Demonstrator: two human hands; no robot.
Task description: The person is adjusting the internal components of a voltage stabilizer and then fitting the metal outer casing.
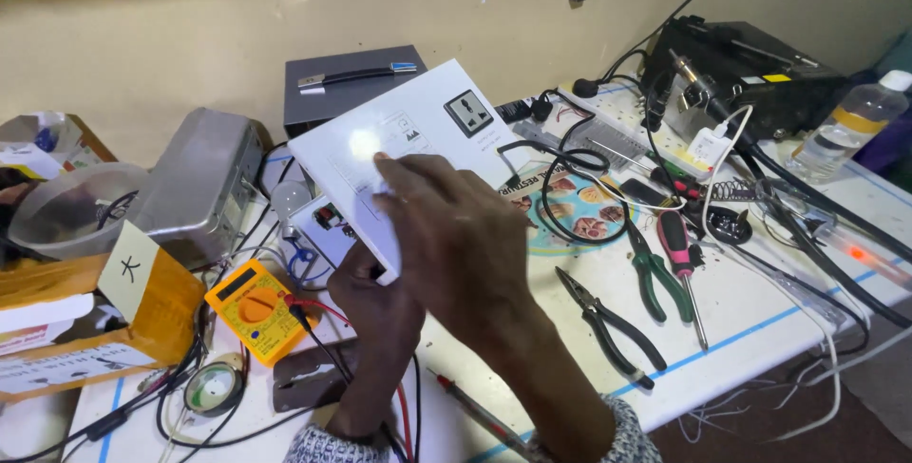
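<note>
Item: flat white rectangular plastic switch-and-socket faceplate (418,131), held tilted above the white worktable (760,302), its long axis running from lower left near the person up to the far right, where a dark square socket insert (469,112) sits at the raised end. Right hand (456,235): laid over the plate's near face, fingers spread and pressing its lower middle, thumb side toward the near edge; gripping the plate from above. Left hand (375,306): below and just behind the plate's near lower corner, curled and supporting that edge from underneath; how firmly it is closed cannot be told, as the right hand covers it. The plate thus lies up and away from both hands, the right being the nearer to its centre. Adjacent: yellow digital multimeter (255,306) to the left, with red and black leads; green-handled pliers (655,278) and black-handled pliers (608,325) well to the right.
</note>
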